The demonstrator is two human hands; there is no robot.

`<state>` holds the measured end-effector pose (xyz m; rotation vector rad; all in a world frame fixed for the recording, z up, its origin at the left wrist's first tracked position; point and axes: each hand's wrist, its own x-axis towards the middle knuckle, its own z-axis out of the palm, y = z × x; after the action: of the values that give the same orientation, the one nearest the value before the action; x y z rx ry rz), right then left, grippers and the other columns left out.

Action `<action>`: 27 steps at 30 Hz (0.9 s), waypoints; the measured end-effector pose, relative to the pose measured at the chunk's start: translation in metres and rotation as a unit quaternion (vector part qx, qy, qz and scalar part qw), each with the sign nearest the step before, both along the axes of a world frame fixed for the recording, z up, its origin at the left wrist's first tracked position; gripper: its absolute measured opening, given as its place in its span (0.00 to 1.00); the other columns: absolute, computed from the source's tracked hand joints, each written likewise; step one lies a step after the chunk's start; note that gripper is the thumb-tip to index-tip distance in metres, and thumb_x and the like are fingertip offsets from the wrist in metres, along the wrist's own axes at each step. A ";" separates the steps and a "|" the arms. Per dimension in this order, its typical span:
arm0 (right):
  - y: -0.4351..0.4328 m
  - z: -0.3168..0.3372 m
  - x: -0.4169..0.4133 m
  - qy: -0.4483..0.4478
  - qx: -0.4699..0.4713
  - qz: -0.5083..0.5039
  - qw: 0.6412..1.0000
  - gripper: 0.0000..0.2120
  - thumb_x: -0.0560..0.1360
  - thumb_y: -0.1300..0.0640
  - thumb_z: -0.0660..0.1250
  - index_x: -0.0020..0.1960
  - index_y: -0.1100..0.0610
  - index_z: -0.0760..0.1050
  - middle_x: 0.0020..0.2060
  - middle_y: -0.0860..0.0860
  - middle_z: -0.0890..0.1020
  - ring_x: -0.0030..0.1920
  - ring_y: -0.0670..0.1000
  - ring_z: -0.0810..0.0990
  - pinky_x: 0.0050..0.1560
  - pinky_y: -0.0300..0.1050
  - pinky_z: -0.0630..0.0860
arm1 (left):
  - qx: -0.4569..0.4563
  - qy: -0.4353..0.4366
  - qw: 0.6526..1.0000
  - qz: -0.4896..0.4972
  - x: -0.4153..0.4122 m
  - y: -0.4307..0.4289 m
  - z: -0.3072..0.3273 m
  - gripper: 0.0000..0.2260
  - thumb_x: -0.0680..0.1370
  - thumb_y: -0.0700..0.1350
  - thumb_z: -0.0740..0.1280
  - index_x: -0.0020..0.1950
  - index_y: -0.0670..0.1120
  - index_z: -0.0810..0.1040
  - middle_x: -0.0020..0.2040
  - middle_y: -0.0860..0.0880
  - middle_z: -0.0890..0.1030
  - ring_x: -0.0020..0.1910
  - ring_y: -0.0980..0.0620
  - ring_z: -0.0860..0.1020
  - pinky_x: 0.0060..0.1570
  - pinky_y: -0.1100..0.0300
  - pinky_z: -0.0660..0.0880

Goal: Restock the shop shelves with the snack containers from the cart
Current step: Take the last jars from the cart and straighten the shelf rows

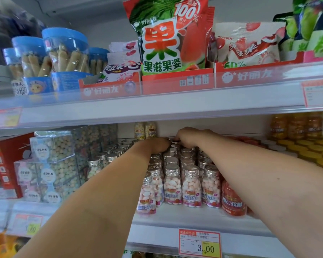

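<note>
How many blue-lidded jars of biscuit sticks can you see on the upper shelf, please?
4, at the left end of the upper shelf: the front jar, one left of it, one at far left, one behind on its right. More may be hidden behind.

My left hand (pixel 158 144) and right hand (pixel 189 137) | touching rear caps of silver-capped clear pink-tablet bottles (pixel 191 183) | finger grip hidden
</note>
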<state>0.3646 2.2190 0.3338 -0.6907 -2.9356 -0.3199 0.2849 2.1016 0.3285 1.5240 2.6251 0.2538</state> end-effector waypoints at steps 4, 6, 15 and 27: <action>-0.008 0.002 0.002 -0.027 -0.036 -0.020 0.999 0.18 0.78 0.65 0.55 0.66 0.58 0.73 0.61 0.57 0.77 0.58 0.57 0.77 0.55 0.45 0.73 | 0.009 -0.016 1.000 0.009 0.002 -0.002 0.000 0.21 0.83 0.52 0.48 0.76 0.49 0.59 0.76 0.45 0.59 0.74 0.46 0.60 0.71 0.54 0.56; -0.012 0.004 0.005 -0.040 -0.051 -0.029 0.997 0.19 0.79 0.65 0.53 0.67 0.61 0.72 0.63 0.58 0.76 0.60 0.57 0.75 0.58 0.45 0.72 | 0.006 -0.014 1.000 0.009 0.008 -0.005 0.002 0.23 0.83 0.56 0.46 0.77 0.50 0.56 0.77 0.45 0.57 0.75 0.46 0.58 0.71 0.54 0.54; -0.047 0.020 0.059 -0.025 -0.103 -0.020 0.994 0.20 0.84 0.56 0.47 0.70 0.64 0.67 0.69 0.60 0.69 0.66 0.58 0.71 0.65 0.45 0.67 | -0.021 0.019 0.999 0.046 0.037 -0.034 0.005 0.23 0.83 0.54 0.44 0.77 0.49 0.56 0.75 0.43 0.62 0.71 0.44 0.66 0.68 0.50 0.61; -0.120 -0.011 0.215 0.094 -0.061 0.049 0.992 0.36 0.76 0.35 0.57 0.78 0.49 0.52 0.77 0.49 0.54 0.76 0.51 0.56 0.75 0.46 0.53 | 0.131 0.174 0.975 0.054 0.116 -0.148 -0.013 0.22 0.83 0.52 0.45 0.69 0.41 0.68 0.63 0.39 0.74 0.63 0.41 0.73 0.66 0.44 0.67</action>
<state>0.5798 2.0995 0.3227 -0.5538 -2.8143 -0.0612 0.4006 1.9531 0.3156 1.6329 3.0590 0.3888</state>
